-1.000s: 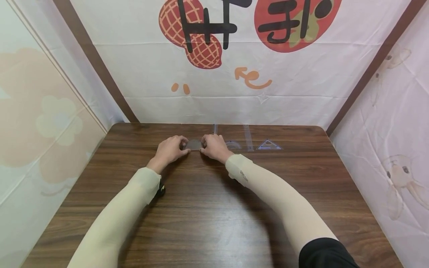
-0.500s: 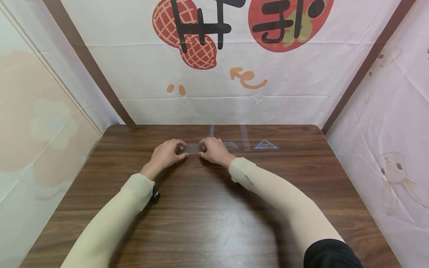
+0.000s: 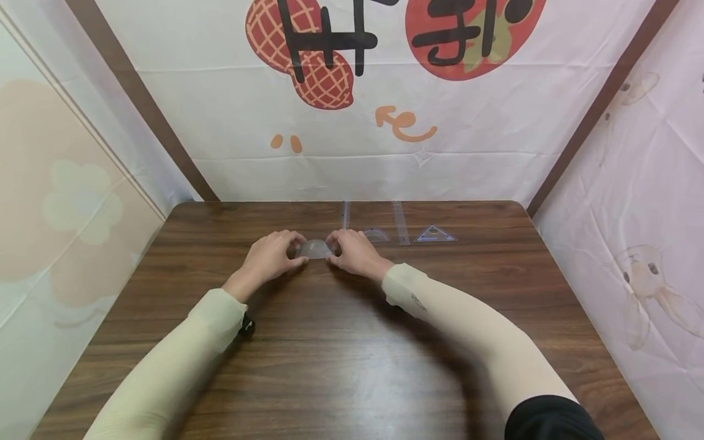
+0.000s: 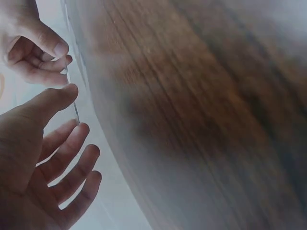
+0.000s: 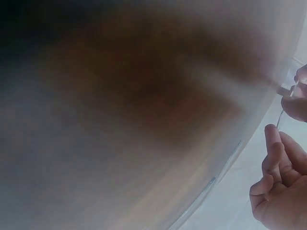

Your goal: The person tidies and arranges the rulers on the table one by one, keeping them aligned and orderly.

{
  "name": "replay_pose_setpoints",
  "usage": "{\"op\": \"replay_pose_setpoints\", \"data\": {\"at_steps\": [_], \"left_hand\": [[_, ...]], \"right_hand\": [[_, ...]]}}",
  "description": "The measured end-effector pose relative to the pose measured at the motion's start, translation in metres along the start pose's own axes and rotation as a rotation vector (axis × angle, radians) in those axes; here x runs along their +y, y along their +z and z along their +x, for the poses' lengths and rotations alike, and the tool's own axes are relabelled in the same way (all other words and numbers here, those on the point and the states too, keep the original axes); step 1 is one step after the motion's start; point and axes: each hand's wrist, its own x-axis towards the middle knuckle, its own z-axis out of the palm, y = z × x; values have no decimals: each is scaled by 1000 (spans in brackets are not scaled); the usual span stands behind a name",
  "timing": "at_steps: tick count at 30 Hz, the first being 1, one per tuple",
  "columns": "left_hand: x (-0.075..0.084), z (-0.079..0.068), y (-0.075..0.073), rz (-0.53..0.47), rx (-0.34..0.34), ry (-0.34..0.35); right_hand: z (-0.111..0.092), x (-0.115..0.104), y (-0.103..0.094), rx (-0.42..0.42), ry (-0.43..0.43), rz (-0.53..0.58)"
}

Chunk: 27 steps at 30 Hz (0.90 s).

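Note:
Between my two hands, a clear half-round plastic protractor (image 3: 315, 249) is held above the far part of the wooden table, its curved side up. Its left end is pinched by the thumb and fingers of my left hand (image 3: 270, 254). My right hand (image 3: 356, 252) pinches the opposite end. In the left wrist view the protractor (image 4: 75, 108) shows edge-on as a thin line, with my left hand's (image 4: 53, 139) other fingers spread loosely. From the right wrist, my right hand (image 5: 283, 191) appears at the frame's edge, gripping the same thin sheet.
Behind my right hand lie a narrow clear ruler (image 3: 345, 214) and another protractor (image 3: 376, 234). A wider ruler (image 3: 401, 223) and a set square (image 3: 435, 233) lie further right. A printed cloth (image 3: 236, 122) hangs behind the wooden table (image 3: 330, 342).
Both hands have drawn the protractor a little nearer to me, away from the row of rulers. Its tilt has changed slightly. The head view has shifted a bit.

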Motion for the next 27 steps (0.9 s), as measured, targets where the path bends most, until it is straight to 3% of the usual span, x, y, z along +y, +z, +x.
{"op": "replay_pose_setpoints", "data": {"at_steps": [15,27], "left_hand": [[9,-22,-7,31,-36,101],[16,-36,-6,47,-20,167]], "right_hand": [[-28,-6,1,-43,-50,37],[-46,-15,-1,-68,-67,50]]}}
